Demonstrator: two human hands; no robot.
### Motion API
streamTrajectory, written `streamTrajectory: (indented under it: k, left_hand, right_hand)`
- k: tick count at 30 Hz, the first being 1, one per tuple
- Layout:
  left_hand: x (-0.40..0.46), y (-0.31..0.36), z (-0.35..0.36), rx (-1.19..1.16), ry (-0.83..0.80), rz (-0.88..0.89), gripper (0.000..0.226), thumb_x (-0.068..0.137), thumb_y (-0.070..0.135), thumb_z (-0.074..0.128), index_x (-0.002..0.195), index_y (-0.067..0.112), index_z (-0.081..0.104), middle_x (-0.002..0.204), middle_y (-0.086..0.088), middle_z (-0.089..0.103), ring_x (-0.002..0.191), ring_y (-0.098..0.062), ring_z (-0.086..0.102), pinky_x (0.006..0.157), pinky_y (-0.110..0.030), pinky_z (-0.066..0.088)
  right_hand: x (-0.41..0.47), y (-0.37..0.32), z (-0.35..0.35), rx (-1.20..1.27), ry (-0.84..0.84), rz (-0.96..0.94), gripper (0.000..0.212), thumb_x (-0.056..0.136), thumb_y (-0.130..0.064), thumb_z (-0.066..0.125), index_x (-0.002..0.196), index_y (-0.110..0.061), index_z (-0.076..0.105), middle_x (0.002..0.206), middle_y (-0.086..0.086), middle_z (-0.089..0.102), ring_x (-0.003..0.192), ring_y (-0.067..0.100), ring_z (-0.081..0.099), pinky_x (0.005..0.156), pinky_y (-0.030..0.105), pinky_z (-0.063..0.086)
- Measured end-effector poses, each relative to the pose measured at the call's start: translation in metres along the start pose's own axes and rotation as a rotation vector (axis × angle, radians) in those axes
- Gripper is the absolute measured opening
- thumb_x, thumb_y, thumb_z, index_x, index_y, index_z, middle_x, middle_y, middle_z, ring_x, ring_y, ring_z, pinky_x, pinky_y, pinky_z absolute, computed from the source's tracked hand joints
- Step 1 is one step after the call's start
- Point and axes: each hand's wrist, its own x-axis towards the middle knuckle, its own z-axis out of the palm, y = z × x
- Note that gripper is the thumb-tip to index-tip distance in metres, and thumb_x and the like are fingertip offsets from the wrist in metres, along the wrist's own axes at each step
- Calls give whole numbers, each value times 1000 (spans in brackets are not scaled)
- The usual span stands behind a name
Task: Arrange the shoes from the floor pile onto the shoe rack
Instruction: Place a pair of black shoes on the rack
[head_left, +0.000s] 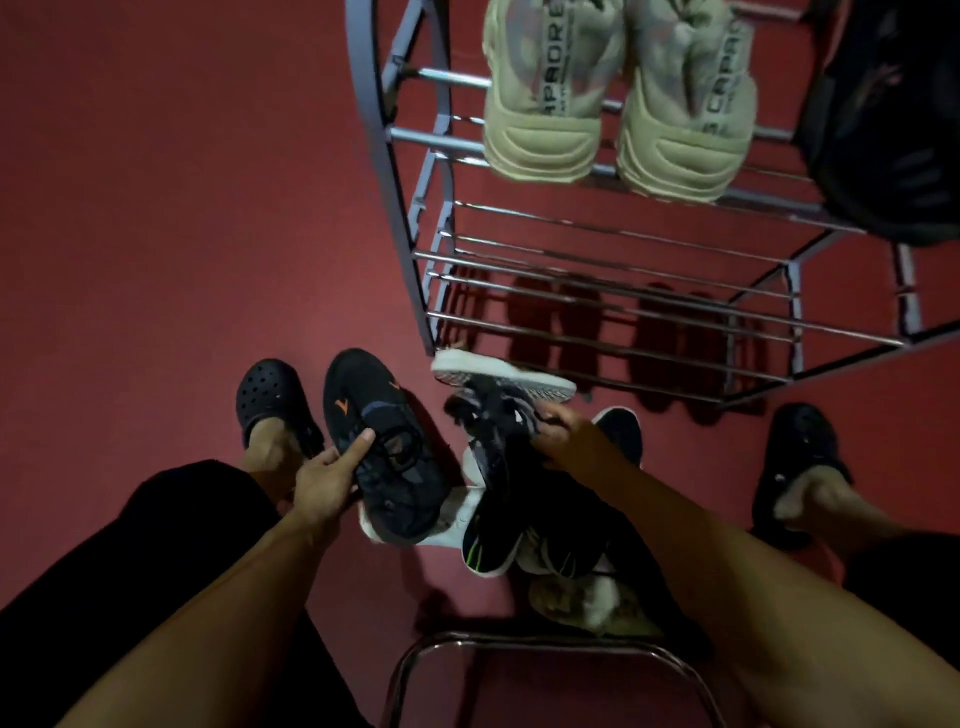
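Observation:
My left hand (327, 478) grips a dark sneaker with orange marks (384, 447) at its side, thumb over the laces. My right hand (566, 434) holds a dark sneaker with a white sole (498, 389), tipped on its side just in front of the shoe rack's lowest bars. Below my hands lies the floor pile (524, 545) of several dark and pale shoes. The metal shoe rack (597, 249) stands ahead, with a pale green pair (613, 104) on its upper shelf and a dark shoe (883, 130) at the right.
My feet wear dark clogs, one at the left (270, 400) and one at the right (800, 452). A chrome stool frame (545, 654) curves just below the pile. Red floor (182, 234) stretches to the left of the rack.

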Motion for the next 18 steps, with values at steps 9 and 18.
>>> streamTrajectory:
  k: [9,18]
  left_hand:
    - [-21,-7,77,189,-260,-28,28,89,29,74,108,9,74,100,-7,79,79,-16,76,63,-24,59]
    - [-31,-32,120,276,-299,-11,35,90,24,72,111,-4,70,107,-19,75,93,-25,75,70,-25,61]
  right_hand:
    - [-88,99,-96,-230,421,356,16,90,-25,66,103,-16,67,99,5,69,84,15,61,72,20,51]
    - [-61,194,-88,-62,327,424,55,83,-20,77,129,-4,51,124,11,60,112,29,59,89,40,49]
